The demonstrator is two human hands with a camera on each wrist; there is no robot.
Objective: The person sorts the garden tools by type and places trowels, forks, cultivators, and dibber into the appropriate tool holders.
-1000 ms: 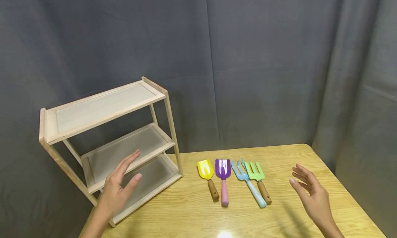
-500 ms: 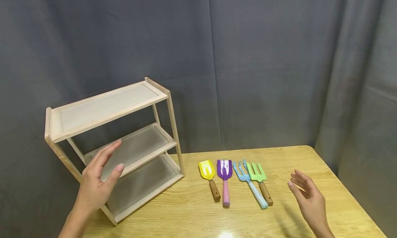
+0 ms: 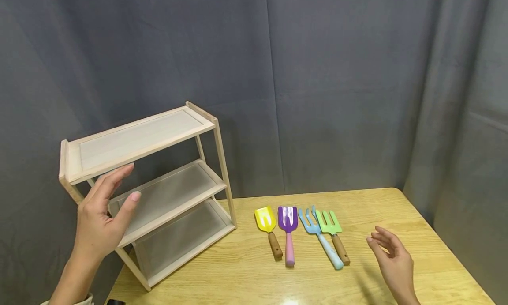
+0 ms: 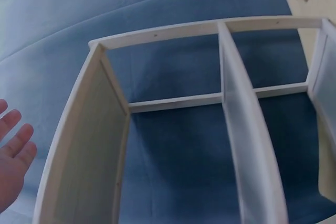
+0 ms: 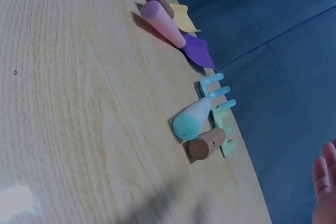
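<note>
My left hand [image 3: 99, 216] is raised in front of the wooden three-tier shelf [image 3: 174, 205], fingers extended and thumb apart, holding nothing. In the left wrist view its fingers show beside the shelf's top board [image 4: 86, 145]. Over the table's right side hovers my right hand [image 3: 393, 258], loosely bent and holding nothing. Nearest to it lies a green hand fork [image 3: 329, 223] with a wooden handle, close beside a blue hand fork [image 3: 321, 239]. Farther left are a purple hand shovel [image 3: 288, 219] with a pink handle and a yellow hand shovel [image 3: 265, 219] with a wooden handle.
The wooden table [image 3: 222, 274] ends against a grey curtain [image 3: 341, 88] at the back and right. A small black object [image 3: 116, 302] shows at the bottom left edge of the head view.
My left hand has moved left and slightly up, away from the lower shelf boards. My right hand has sunk a little, its fingers slightly more bent. The tools lie still.
</note>
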